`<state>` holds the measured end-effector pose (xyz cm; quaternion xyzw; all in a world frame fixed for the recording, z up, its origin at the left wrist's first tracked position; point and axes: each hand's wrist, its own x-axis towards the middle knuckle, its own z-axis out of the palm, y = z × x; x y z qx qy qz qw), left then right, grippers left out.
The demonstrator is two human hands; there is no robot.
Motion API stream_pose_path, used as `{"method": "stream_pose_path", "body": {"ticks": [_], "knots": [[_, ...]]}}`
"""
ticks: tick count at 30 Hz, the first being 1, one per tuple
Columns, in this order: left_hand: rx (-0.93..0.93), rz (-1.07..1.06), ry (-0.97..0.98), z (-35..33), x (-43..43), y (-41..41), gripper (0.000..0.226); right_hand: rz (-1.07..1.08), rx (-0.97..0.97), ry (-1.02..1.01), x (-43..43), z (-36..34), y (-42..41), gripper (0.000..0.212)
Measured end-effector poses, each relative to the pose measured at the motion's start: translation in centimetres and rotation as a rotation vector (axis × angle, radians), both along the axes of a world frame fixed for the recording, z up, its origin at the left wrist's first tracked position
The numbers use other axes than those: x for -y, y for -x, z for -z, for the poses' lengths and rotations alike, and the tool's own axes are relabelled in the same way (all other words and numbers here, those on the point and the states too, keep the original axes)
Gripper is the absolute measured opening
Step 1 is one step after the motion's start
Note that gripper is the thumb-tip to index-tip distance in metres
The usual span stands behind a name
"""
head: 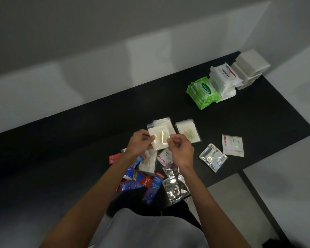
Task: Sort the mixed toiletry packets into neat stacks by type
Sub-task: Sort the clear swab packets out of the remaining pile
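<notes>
Head view. Black surface against a pale wall.

Left grip: fingers curled, pinching the left edge of a clear packet of thin sticks.
Right grip: fingers curled, pinching the same packet at its right edge.
The packet is held between the two, lifted off the surface. It sits just in front of a stack of like clear packets. A second clear stick packet lies flat just to the right of that stack.

Unsorted pile at the near edge, under both forearms, items overlapping:
- red-and-blue Colgate sachets
- crumpled silver foil sachets
- pile Dove sachet, white, partly covered by the right grip
- a clear packet of pale sticks beneath the left wrist

To the right of the pile, apart from it, a lone foil sachet lies flat. Just beside it is a lone Dove sachet, also flat. Their corners are close; I cannot tell whether they touch.

Far right corner holds three stacks in a row, pressed side by side:
- green Sanicare wipe packs
- white Dove packs
- plain white square packs, the ones nearest the wall
</notes>
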<state>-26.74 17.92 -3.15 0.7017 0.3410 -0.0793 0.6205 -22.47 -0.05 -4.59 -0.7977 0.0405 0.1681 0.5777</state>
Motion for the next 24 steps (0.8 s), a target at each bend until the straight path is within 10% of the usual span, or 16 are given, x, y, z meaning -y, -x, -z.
{"method": "stream_pose_path", "body": {"ticks": [15,24], "knots": [[-0.114,0.137,-0.476,3.9,0.3,-6.1,0.03,-0.392,0.43,0.733,-2.7,3.0,-4.2,0.032],[-0.123,0.245,-0.531,4.1,-0.1,-5.9,0.031,-0.426,0.406,0.817,-3.2,2.0,-3.9,0.04]]}}
